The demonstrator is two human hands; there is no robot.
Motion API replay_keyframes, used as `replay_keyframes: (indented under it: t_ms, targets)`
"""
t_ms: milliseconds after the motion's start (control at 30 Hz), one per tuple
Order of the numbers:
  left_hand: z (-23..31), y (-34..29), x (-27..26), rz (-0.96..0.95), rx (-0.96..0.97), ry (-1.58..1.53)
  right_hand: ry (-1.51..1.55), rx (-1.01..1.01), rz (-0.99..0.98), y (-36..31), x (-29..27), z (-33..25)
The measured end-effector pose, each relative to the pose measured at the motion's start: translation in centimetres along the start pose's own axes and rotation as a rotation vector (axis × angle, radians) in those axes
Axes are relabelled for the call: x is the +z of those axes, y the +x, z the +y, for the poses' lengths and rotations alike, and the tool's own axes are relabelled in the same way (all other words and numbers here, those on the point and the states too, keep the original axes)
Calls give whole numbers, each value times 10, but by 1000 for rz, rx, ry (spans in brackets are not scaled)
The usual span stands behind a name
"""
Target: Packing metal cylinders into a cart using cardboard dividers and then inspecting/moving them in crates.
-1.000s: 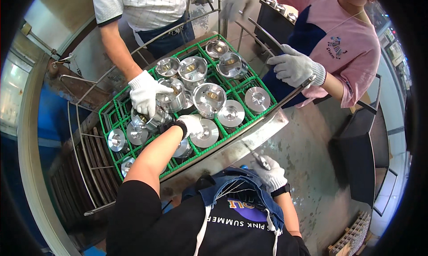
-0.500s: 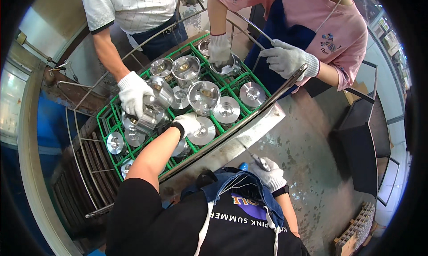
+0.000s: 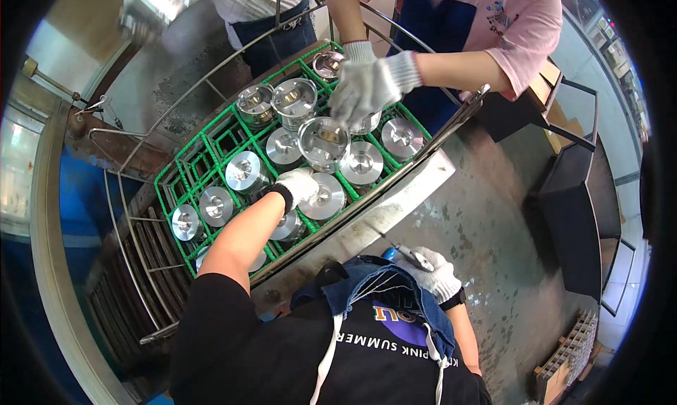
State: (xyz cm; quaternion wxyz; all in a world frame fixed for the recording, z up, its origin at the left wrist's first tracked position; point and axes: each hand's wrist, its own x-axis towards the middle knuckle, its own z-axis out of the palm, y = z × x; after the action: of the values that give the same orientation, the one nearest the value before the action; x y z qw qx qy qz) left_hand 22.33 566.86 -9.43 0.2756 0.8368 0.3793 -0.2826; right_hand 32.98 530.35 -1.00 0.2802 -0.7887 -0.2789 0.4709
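Note:
Shiny metal pistons stand in a green wire crate (image 3: 185,162), some flat face up, some with their hollow side up. My left hand (image 3: 300,186), in a white knit glove, is closed at the side of a flat-topped piston (image 3: 326,197) in the near row; its fingertips are partly hidden. Just beyond it rests a hollow-side-up piston (image 3: 324,144). Low at the right, outside the crate, my gloved right hand (image 3: 434,274) grips a slim metal hand tool (image 3: 415,257) with a thin shaft pointing toward the crate.
Across the crate, a co-worker in pink has both gloved hands (image 3: 374,84) over a piston. A second person in a white shirt (image 3: 243,3) stands at the far left. A metal rail (image 3: 381,193) borders the crate's near side. Black panels (image 3: 578,222) stand at the right.
The white-shirted person's gloved hand has left the crate, along with the tilted pistons it was handling. The pink-shirted co-worker's two hands have come together. My hands have barely moved.

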Motion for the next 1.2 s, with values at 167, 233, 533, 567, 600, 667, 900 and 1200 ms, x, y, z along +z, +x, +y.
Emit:
replay_keyframes:
  t_ms: [167, 233, 533, 567, 600, 667, 900, 1200]
  targets:
    - [11, -14, -12, -33, 51, 110, -9, -129, 102, -9, 3, 8]
    - [15, -18, -14, -20, 13, 116, -64, -53, 85, -5, 2, 3]
    - [30, -49, -28, 90, -141, 39, 17, -235, 54, -22, -10, -5]
    - [29, -52, -30, 61, -170, -57, 196, -87, 74, -24, -13, -12]
    - [31, -64, -37, 45, -121, -207, 44, -78, 140, -17, -11, -2]
    - [11, -63, -23, 148, -92, -319, 198, -133, 39, -30, -16, -20]
    - [-2, -107, -62, 337, 231, -978, 88, -174, 116, -23, -21, -7]
    - [-10, -100, -23, -446, 781, -2207, 97, -101, -25, -30, -36, -39]
